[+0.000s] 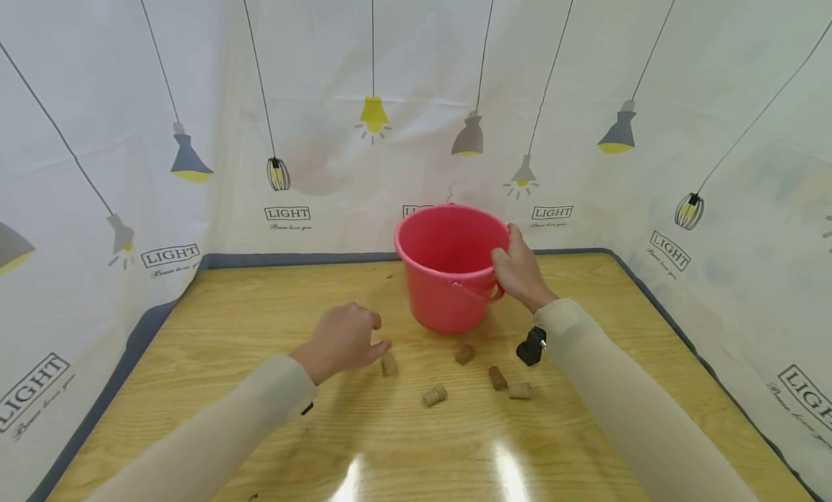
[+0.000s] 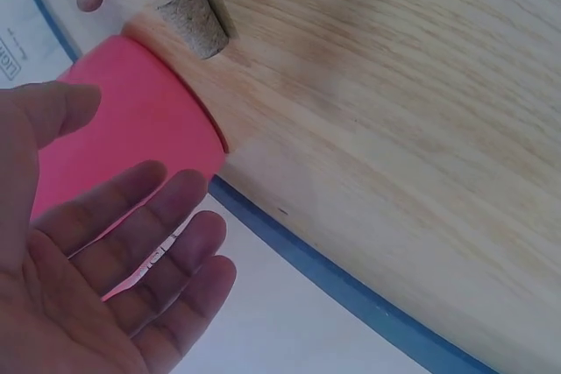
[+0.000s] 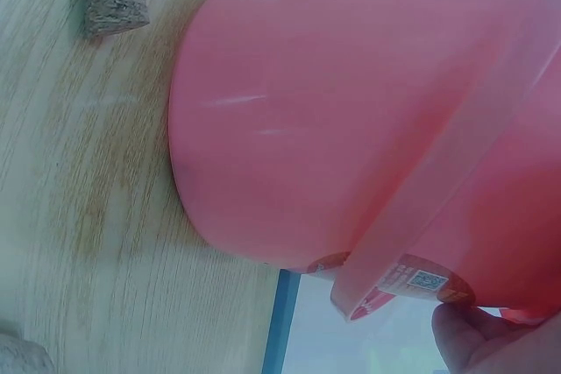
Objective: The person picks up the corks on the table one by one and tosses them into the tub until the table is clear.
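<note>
A pink bucket (image 1: pixel 437 300) stands upright on the wooden table, its handle (image 1: pixel 473 294) hanging down at the side. My right hand (image 1: pixel 521 271) grips the bucket's rim on the right; in the right wrist view only the thumb and part of the hand (image 3: pixel 491 339) show. To the left of the bucket, my left hand (image 1: pixel 343 342) is just above the table beside a cork (image 1: pixel 388 363). The left wrist view shows that hand (image 2: pixel 114 260) with parted, slightly bent fingers, holding nothing, and a tapered cork (image 2: pixel 195 19) apart from it.
More corks lie in front of the bucket: a brown one (image 1: pixel 464 354), another brown one (image 1: pixel 497 378), a pale one (image 1: pixel 520 391) and one nearer me (image 1: pixel 434 395). A white lamp-print cloth (image 1: pixel 338 170) with a blue edge surrounds the table's back and sides.
</note>
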Tool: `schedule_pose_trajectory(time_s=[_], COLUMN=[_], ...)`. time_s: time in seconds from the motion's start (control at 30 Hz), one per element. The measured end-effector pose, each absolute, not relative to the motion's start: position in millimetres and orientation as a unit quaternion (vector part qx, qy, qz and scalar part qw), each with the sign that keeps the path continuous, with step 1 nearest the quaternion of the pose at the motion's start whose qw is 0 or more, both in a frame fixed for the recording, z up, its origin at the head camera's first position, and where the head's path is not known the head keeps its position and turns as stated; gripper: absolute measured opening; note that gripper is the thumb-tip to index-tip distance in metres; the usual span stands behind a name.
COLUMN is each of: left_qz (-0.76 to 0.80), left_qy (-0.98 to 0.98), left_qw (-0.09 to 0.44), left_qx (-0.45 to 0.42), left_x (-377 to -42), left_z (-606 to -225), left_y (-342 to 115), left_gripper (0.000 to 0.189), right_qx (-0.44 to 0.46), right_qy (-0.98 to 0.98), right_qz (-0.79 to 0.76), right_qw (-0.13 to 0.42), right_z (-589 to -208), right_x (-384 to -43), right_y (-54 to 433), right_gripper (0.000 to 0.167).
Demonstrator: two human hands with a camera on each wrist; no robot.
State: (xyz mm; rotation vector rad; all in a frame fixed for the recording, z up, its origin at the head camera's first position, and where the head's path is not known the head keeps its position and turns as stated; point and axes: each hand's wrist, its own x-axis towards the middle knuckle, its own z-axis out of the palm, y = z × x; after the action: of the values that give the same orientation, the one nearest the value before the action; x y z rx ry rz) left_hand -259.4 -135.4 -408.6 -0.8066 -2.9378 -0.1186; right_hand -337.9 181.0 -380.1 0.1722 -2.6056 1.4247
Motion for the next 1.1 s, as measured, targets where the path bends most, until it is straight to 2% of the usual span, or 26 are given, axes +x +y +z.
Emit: schedule_pose_trajectory(time_s=[0.23,0.43,0.57,0.73,0.93,1.1], left_qz=[-0.051,-0.062,-0.061,-0.057,-0.054,-0.053], left_qy=[-0.967,-0.966,-0.966,-0.965,-0.962,-0.961], left_qw=[-0.029,-0.058,-0.067,-0.064,-0.056,-0.048], left_qx=[-0.250,-0.245,-0.244,-0.249,-0.262,-0.266], left_x=[-258.0,-259.7,-261.0,-262.7,-263.1,-263.4], left_z=[-411.5,-416.5,-421.2,-426.0,-431.8,-436.1], left_y=[-130.5,-128.4,-127.9,-125.9,-124.2,-123.5], left_gripper=[0.047,0.048,0.046,0.029,0.046,0.046], right_qx=[0.055,0.056,0.056,0.057,0.058,0.055], right_qy=[-0.874,-0.873,-0.875,-0.874,-0.873,-0.872], right_qz=[0.475,0.476,0.474,0.475,0.477,0.478], right_qw=[0.084,0.086,0.086,0.084,0.083,0.085], right_z=[-379.8,-379.5,-379.3,-379.5,-379.4,-379.5], right_x=[-338.2,-338.9,-339.0,-338.5,-338.2,-338.3], right_y=[180.9,181.0,180.7,180.5,180.5,181.0], right_gripper=[0.071,0.071,0.070,0.069,0.069,0.069])
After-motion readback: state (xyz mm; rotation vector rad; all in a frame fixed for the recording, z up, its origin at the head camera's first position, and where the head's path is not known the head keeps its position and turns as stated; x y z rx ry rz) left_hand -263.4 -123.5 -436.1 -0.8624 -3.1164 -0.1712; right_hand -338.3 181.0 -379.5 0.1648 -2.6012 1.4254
